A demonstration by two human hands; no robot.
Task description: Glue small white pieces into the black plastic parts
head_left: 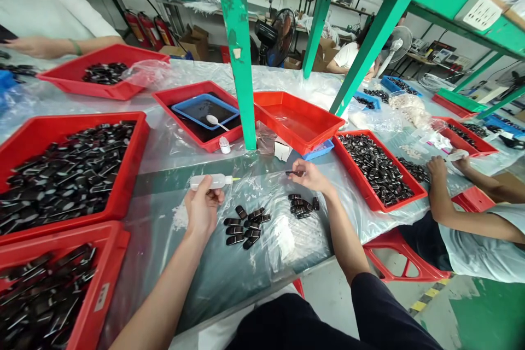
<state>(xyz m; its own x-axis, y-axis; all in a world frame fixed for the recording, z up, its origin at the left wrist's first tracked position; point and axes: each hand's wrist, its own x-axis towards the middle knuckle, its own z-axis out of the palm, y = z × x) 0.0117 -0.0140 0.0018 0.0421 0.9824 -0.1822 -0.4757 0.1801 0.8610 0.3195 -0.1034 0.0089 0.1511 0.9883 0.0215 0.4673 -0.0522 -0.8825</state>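
My left hand [203, 208] is closed round a translucent squeeze bottle [219, 180] that lies level, its thin yellowish nozzle pointing right. In my right hand [309, 176], thumb and fingers pinch a small black plastic piece [293, 173]; the fingers partly cover it. Between my forearms, a loose group of glossy black pieces [247, 225] lies on the plastic-covered table [164, 284]. A second small cluster of black pieces [302, 206] sits just below my right hand.
Red trays [144, 136] of black parts stand at left, and another red tray [418, 203] at right. A green post [238, 54] rises ahead, near a blue tray [180, 111] with a white spoon [212, 120] and an orange-red tray [303, 139]. A co-worker's arms [447, 191] work at right.
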